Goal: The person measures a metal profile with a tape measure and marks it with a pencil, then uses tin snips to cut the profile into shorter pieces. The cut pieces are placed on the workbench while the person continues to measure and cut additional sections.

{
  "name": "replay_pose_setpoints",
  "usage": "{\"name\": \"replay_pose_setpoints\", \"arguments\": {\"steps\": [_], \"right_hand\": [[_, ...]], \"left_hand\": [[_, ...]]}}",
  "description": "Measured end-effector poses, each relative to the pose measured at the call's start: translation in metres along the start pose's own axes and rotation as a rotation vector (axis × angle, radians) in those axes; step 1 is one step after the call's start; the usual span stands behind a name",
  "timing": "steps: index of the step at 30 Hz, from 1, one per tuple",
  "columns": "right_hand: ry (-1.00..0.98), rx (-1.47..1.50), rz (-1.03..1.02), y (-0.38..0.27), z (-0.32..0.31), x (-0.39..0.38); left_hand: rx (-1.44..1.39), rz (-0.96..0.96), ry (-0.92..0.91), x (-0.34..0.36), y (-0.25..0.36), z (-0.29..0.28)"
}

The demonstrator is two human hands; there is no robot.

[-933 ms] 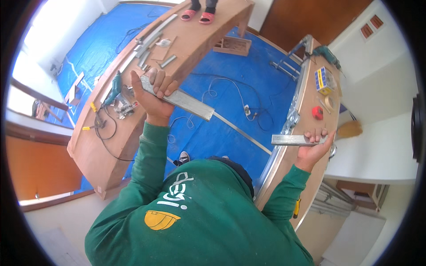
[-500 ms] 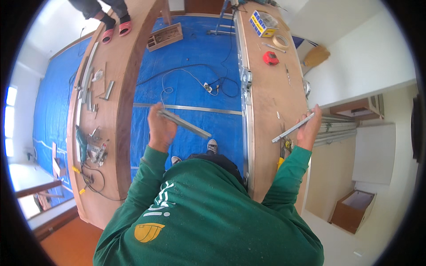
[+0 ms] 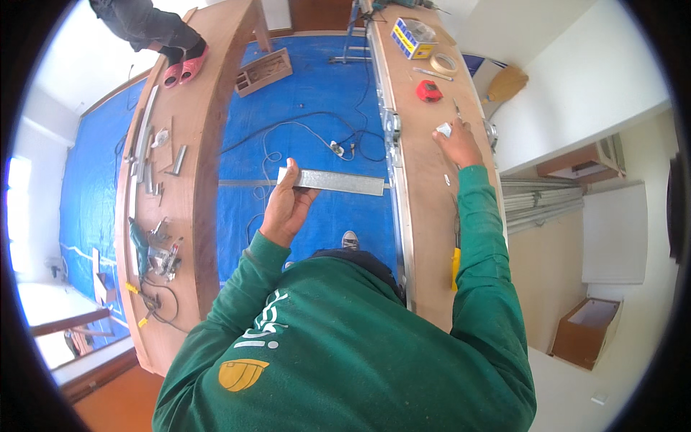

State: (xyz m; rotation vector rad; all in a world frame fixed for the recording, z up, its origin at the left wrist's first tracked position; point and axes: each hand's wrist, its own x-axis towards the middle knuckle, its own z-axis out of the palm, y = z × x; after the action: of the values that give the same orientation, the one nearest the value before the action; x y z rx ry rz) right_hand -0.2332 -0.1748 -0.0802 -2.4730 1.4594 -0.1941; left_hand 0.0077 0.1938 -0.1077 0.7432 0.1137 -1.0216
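My left hand (image 3: 288, 205) grips one end of a flat galvanized metal bar (image 3: 338, 180), held crosswise over the blue tarp. My right hand (image 3: 461, 147) is over the right-hand plywood bench (image 3: 428, 173), fingers bent on a pale metal piece (image 3: 444, 130), mostly hidden. Just beyond those fingertips lies a slim pen-like tool (image 3: 456, 108), with a red tape measure (image 3: 429, 91) and a tape roll (image 3: 443, 63) farther up. A yellow-handled tool (image 3: 455, 268) lies beside my right forearm.
A left plywood bench (image 3: 187, 187) bears metal offcuts and a green drill (image 3: 138, 248); another person's legs (image 3: 155, 32) in pink slippers stand on it. Cords (image 3: 309, 115) and a wooden tray (image 3: 263, 72) lie on the tarp (image 3: 252, 137). A stepladder (image 3: 356, 47) stands at the back.
My right hand has moved away from me, farther up the bench. My left hand has shifted right and turned its bar nearly horizontal. The other person's legs have shifted.
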Motion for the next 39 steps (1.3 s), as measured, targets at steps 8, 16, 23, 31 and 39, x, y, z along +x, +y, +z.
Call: {"name": "replay_pose_setpoints", "arguments": {"steps": [8,16,23,31,39], "right_hand": [[0.183,0.249,-0.072,-0.034,-0.029,-0.077],[-0.576,1.394,0.044,-0.147,0.040,-0.185],[-0.630,1.641,-0.087,-0.123,0.029,-0.197],[-0.064,0.624,-0.456,-0.154,-0.024,-0.216],[-0.130,-0.133,0.371,0.028,-0.043,-0.309]], "left_hand": [[-0.048,0.139,0.102,-0.024,0.011,-0.033],[0.081,0.303,-0.077,-0.055,0.020,0.003],[0.250,-0.128,-0.942,-0.101,0.075,-0.027],[1.010,-0.402,-0.718,-0.074,0.051,0.047],[1.061,-0.101,-0.567,-0.044,0.021,0.025]]}}
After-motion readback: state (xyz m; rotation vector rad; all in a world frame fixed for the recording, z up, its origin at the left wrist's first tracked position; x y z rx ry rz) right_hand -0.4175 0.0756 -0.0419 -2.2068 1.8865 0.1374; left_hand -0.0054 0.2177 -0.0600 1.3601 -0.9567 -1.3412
